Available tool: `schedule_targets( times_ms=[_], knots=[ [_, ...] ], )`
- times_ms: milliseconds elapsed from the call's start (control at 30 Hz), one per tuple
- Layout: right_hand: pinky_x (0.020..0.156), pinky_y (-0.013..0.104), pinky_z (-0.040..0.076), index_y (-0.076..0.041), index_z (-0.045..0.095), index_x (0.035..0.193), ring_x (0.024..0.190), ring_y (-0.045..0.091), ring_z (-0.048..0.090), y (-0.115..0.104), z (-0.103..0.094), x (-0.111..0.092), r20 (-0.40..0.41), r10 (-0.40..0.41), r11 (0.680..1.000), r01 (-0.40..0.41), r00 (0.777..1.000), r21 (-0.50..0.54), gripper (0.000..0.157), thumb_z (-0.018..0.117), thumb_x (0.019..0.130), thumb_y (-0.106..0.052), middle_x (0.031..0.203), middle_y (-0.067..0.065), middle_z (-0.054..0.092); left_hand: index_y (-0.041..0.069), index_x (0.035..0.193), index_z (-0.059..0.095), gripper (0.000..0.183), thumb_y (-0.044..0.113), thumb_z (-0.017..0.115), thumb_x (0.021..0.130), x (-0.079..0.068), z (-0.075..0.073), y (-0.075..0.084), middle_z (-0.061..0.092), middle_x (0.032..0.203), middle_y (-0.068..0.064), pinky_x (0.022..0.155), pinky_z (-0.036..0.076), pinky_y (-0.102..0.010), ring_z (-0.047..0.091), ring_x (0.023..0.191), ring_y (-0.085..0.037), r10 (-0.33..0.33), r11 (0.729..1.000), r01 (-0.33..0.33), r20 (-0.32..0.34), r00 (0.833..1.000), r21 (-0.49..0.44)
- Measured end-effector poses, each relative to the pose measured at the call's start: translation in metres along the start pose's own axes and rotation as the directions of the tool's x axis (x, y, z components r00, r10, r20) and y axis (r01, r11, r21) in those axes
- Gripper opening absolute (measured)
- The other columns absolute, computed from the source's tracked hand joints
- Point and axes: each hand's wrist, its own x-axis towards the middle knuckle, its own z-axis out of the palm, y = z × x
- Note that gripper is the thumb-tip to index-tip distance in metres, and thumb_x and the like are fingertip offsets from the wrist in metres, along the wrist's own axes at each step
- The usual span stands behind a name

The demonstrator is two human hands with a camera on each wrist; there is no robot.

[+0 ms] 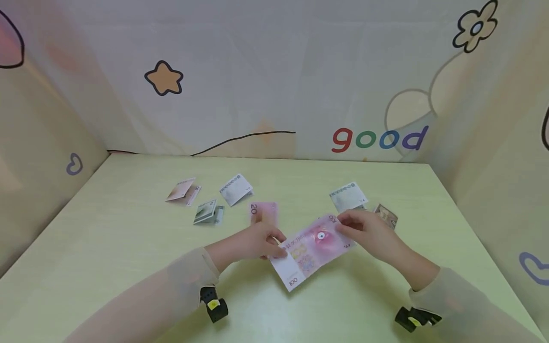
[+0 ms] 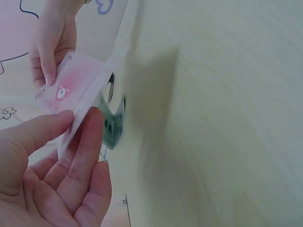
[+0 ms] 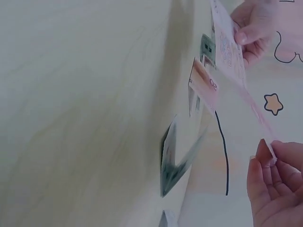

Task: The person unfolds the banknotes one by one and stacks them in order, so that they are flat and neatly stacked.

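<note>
A pink banknote [image 1: 319,247] marked 100 is stretched flat between both hands above the table, tilted so its right end is higher in the head view. My left hand [image 1: 253,240] pinches its left end between thumb and fingers, also seen in the left wrist view. At the opposite end, the right hand [image 1: 373,236] pinches the note's upper corner; the right wrist view shows thumb and fingertips on its edge. Just behind the left hand stands a folded pinkish note [image 1: 269,209] marked 20, partly hidden by the fingers.
Left of the hands lie a folded brownish-pink note [image 1: 180,189], a folded green note [image 1: 205,212] and a pale folded note [image 1: 236,189]. Beyond the right hand are another pale folded note [image 1: 348,195] and a brown note [image 1: 388,216], partly covered. A printed cloth wall [image 1: 257,85] borders the table.
</note>
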Motion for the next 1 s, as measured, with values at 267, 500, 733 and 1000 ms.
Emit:
schedule_targets(
  times_ms=[267, 500, 733, 1000],
  knots=[
    [0.068, 0.026, 0.053, 0.001, 0.062, 0.106, 0.080, 0.019, 0.058, 0.008, -0.004, -0.010, 0.065, 0.090, 0.991, -0.096, 0.994, 0.097, 0.025, 0.067, 0.087, -0.014, 0.091, 0.007, 0.062, 0.003, 0.098, 0.063, 0.016, 0.011, 0.068, 0.085, -0.009, -0.002, -0.009, 0.065, 0.079, -0.002, 0.059, 0.049, -0.028, 0.064, 0.070, -0.015, -0.002, 0.996, -0.004, -0.067, 0.998, -0.092],
    [0.062, 0.026, 0.051, -0.004, 0.052, 0.122, 0.070, 0.016, 0.058, 0.016, -0.001, -0.018, 0.154, 0.080, 0.994, -0.090, 0.985, 0.057, 0.041, 0.069, 0.084, -0.011, 0.084, 0.003, 0.060, 0.002, 0.103, 0.064, 0.020, 0.009, 0.069, 0.084, -0.008, 0.005, -0.011, 0.065, 0.088, -0.014, 0.055, 0.048, -0.026, 0.059, 0.064, -0.015, -0.016, 0.996, 0.002, -0.149, 0.989, -0.090],
    [0.064, 0.023, 0.049, -0.009, 0.065, 0.102, 0.071, 0.006, 0.053, 0.024, 0.005, -0.023, 0.252, -0.126, 0.980, 0.159, 0.959, -0.115, 0.017, 0.065, 0.085, -0.004, 0.083, -0.006, 0.061, 0.002, 0.104, 0.064, 0.023, 0.003, 0.069, 0.082, -0.008, 0.012, -0.009, 0.053, 0.071, -0.003, 0.053, 0.039, -0.023, 0.046, 0.060, -0.013, 0.058, 0.997, -0.050, -0.139, 0.989, 0.059],
    [0.074, 0.031, 0.051, -0.005, 0.069, 0.107, 0.088, 0.016, 0.061, 0.025, 0.013, -0.021, 0.362, -0.106, 0.943, 0.209, 0.926, -0.258, 0.023, 0.066, 0.085, -0.004, 0.102, 0.006, 0.068, 0.005, 0.102, 0.063, 0.020, 0.001, 0.067, 0.083, -0.007, 0.023, -0.005, 0.052, 0.075, -0.003, 0.055, 0.040, -0.024, 0.047, 0.065, -0.015, 0.070, 0.980, -0.046, -0.117, 0.991, 0.194]
  ],
)
